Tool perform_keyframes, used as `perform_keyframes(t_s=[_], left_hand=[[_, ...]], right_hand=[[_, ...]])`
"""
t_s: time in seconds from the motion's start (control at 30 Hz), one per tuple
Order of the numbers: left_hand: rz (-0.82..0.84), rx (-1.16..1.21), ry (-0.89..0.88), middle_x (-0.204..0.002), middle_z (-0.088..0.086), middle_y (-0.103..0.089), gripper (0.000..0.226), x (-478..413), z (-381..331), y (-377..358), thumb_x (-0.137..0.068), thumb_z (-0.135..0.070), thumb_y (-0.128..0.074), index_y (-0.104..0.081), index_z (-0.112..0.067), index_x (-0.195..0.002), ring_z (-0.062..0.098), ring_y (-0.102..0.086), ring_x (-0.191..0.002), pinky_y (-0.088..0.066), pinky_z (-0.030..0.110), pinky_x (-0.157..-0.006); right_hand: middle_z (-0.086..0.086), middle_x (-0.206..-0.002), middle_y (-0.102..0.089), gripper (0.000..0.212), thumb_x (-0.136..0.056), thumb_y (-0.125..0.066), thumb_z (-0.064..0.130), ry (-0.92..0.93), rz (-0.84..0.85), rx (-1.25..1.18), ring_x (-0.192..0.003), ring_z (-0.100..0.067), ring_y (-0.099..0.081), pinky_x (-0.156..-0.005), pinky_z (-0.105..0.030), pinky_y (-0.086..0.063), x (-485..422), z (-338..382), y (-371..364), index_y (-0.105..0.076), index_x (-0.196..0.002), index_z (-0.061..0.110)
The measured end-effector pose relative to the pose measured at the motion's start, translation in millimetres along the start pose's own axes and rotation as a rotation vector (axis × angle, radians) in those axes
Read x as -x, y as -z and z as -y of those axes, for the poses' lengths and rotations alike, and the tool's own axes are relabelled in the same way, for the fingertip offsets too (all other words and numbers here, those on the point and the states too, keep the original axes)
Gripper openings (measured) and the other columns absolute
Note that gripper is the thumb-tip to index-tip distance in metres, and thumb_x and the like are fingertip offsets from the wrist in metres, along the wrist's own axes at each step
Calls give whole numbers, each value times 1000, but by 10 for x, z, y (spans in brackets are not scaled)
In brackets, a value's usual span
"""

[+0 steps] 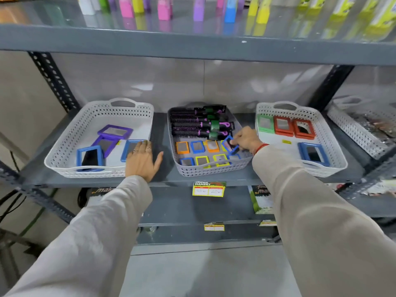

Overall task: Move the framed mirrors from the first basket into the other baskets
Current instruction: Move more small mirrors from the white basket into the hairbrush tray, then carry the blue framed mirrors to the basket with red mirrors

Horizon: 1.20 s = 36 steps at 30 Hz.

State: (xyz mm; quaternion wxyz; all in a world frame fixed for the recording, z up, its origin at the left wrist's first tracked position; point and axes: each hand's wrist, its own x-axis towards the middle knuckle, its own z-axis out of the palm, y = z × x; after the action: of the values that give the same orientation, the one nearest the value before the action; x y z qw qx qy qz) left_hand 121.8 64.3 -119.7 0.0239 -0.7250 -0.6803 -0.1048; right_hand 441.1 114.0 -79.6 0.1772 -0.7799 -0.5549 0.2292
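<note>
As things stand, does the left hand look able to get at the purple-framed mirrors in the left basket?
Probably yes. The left hand lies open on the right rim of the left basket, over a blue mirror. The purple-framed mirrors lie uncovered just beyond it, nothing between.

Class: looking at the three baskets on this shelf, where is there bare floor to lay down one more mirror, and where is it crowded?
Free: the left basket behind the purple mirrors; the right basket left of its blue mirror. Crowded: the middle basket, brushes behind, small mirrors in front.
</note>
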Motion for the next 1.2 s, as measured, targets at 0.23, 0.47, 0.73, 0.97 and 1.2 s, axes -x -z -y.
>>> perform_keyframes(t_s=[0.23,0.47,0.73,0.97,1.2], left_hand=[[13,11,6,-146,19,-41,60,35,-6,19,-97,-41,-38,-39,2,-139,31,-42,-134,-44,45,-100],[50,-29,-10,-151,16,-33,49,52,5,50,-96,-15,-39,-34,0,-142,31,-43,-133,-44,42,-100],[87,-120,-23,-157,13,-19,70,65,2,64,-85,2,-52,-20,-1,-147,30,-41,-134,-43,38,-101],[95,-109,-25,-158,11,-18,67,55,17,82,-88,1,-45,-18,-3,-148,30,-43,-132,-43,38,-101],[-35,-47,-8,-136,19,-52,41,47,277,176,-98,-24,-37,-49,-2,-130,35,-57,-114,-48,41,-92]], right_hand=[[-24,-128,-55,41,-82,-69,11,-38,35,274,-118,-39,-56,-94,-41,-49,234,50,-48,-56,-119,-2],[-25,-135,-49,40,-89,-58,2,-51,61,378,-124,-41,-50,-101,-46,-45,199,45,-101,-49,-127,-3],[-24,-133,-53,35,-92,-48,-2,-15,78,479,-122,-39,-54,-98,-44,-47,245,51,-189,-51,-127,-5],[-24,-134,-52,35,-93,-45,1,6,62,545,-122,-40,-53,-99,-45,-46,258,128,-157,-51,-127,-4],[-25,-130,-53,34,-90,-49,2,197,-133,451,-121,-42,-53,-97,-46,-46,241,899,-115,-52,-124,-1]])
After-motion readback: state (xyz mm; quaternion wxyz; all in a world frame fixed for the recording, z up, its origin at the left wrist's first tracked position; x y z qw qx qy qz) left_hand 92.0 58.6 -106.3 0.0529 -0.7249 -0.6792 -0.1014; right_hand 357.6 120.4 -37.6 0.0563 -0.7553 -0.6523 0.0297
